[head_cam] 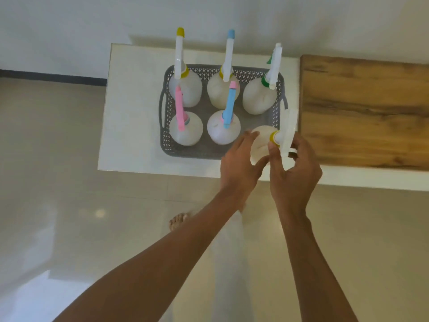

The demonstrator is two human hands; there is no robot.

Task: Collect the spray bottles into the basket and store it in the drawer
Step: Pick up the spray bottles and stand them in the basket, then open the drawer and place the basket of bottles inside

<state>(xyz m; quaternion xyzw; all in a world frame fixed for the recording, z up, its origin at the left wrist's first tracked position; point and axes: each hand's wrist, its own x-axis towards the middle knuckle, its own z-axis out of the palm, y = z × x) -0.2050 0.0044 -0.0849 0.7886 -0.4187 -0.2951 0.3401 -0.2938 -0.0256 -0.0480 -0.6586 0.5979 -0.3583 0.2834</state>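
A grey perforated basket (167,126) sits on a white cabinet top (130,108). Several white spray bottles stand upright inside it, among them one with a pink head (185,129) at the front left and one with a blue head (223,127) beside it. Over the basket's front right corner a white bottle with a yellow collar (261,138) is tilted. My right hand (293,163) grips its white spray head and neck. My left hand (239,163) presses against the bottle's body, fingers spread along it.
A wooden panel (364,110) adjoins the white top on the right. The beige tiled floor (69,182) lies below, with my bare foot (177,220) and a white trouser leg (229,263). A white wall runs behind the cabinet.
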